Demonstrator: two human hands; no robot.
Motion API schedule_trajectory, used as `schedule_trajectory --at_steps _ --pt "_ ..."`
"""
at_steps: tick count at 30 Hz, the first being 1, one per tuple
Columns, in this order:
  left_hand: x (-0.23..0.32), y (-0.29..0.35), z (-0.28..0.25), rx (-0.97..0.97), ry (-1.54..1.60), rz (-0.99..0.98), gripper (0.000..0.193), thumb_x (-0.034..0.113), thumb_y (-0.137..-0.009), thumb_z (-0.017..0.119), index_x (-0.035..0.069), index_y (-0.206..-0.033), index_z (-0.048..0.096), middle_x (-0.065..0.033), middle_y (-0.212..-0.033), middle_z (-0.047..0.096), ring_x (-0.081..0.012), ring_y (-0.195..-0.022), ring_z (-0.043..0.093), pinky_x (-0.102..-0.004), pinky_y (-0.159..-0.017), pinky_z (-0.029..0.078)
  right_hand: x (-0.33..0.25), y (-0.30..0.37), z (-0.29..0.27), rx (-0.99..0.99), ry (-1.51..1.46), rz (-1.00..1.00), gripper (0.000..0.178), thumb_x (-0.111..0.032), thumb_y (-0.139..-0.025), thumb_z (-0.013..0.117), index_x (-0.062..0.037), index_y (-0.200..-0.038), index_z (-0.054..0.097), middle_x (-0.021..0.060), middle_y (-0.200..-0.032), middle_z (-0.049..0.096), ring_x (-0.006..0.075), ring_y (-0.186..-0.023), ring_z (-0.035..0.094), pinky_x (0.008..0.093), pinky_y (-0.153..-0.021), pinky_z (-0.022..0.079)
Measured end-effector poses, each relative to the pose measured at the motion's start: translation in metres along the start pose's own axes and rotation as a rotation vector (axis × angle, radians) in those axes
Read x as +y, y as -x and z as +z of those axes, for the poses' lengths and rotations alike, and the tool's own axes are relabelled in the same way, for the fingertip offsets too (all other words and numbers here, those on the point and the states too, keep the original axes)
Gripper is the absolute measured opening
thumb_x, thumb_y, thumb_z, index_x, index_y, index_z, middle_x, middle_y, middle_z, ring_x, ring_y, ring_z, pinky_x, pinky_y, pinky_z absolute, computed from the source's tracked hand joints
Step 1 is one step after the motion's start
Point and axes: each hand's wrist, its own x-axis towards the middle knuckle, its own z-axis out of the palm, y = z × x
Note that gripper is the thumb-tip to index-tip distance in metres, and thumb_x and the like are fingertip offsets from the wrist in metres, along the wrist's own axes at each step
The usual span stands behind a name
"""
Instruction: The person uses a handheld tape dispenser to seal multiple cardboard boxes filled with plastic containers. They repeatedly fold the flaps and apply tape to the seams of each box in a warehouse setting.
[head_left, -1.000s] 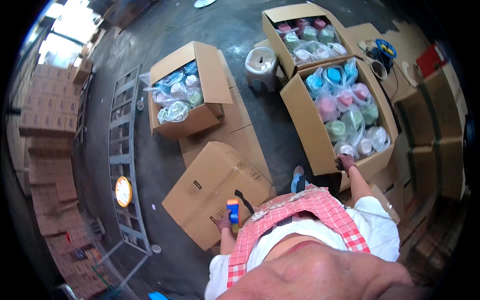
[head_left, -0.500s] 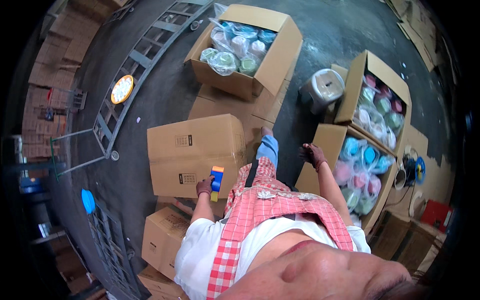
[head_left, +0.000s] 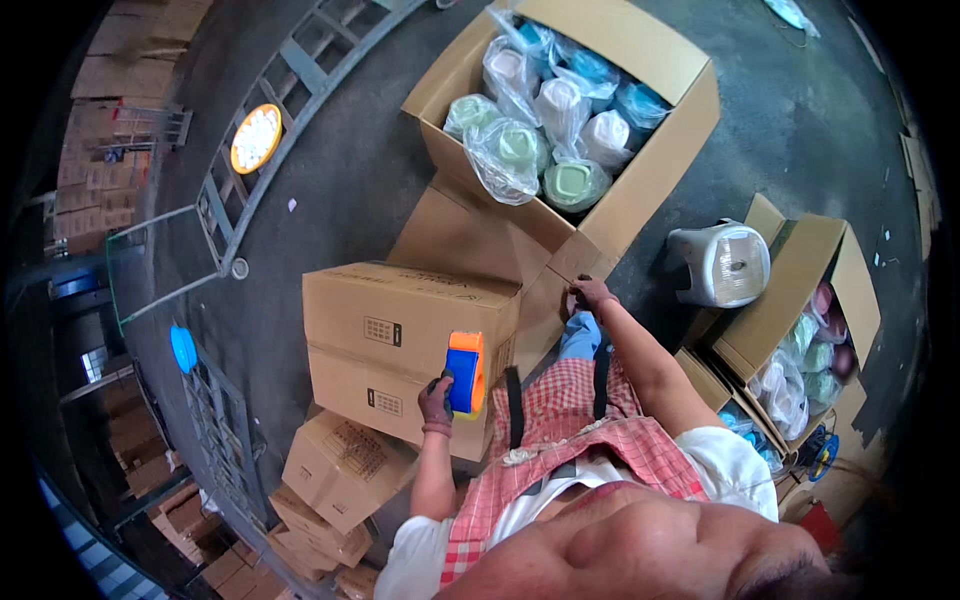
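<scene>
Swung forward since the earlier frame, the right hand [head_left: 592,294] is now laid on the flattened cardboard [head_left: 470,240], while the tape dispenser [head_left: 464,372] stays gripped in the left hand [head_left: 436,402] against the closed carton [head_left: 400,330].

Dark concrete floor [head_left: 330,190], flattened cardboard [head_left: 455,240], open carton of bagged bowls [head_left: 610,200], sealed cartons [head_left: 390,330], plastic stool [head_left: 722,264]

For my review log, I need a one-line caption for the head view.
Left hand holds an orange-and-blue tape dispenser at a closed cardboard box; right hand touches a flattened carton.
</scene>
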Motion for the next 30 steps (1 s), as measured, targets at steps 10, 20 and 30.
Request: schedule_trajectory --at_steps 10,20,30 --pt "-0.021 0.004 0.053 0.345 0.35 -0.119 0.027 0.012 -0.07 0.061 0.001 -0.094 0.057 -0.008 -0.092 0.057 -0.0194 -0.086 0.055 -0.0302 -0.077 0.044 -0.053 -0.115 -0.007 0.162 -0.521 0.357 0.021 -0.02 -0.068 0.07 -0.0073 -0.084 0.062 0.001 -0.073 0.056 0.0151 -0.063 0.048 0.0261 -0.058 0.038" --pt "0.033 -0.067 0.227 0.241 0.626 -0.104 0.04 0.03 -0.078 0.049 0.008 -0.112 0.048 -0.0101 -0.108 0.053 -0.0266 -0.099 0.051 -0.039 -0.087 0.039 -0.102 -0.047 -0.102 -0.462 -1.041 0.392 0.028 -0.032 -0.083 0.051 -0.0045 -0.085 0.058 0.0056 -0.085 0.061 0.0166 -0.079 0.057 0.029 -0.073 0.045" --pt "0.048 -0.196 0.469 0.209 0.401 0.199 0.041 0.028 -0.072 0.056 0.003 -0.103 0.051 -0.0058 -0.102 0.052 -0.0197 -0.094 0.05 -0.0332 -0.081 0.04 0.016 -0.217 -0.373 0.521 -1.156 0.242 0.061 -0.053 -0.083 0.039 -0.0017 -0.114 0.048 0.0089 -0.106 0.054 0.0223 -0.093 0.052 0.0347 -0.081 0.042"
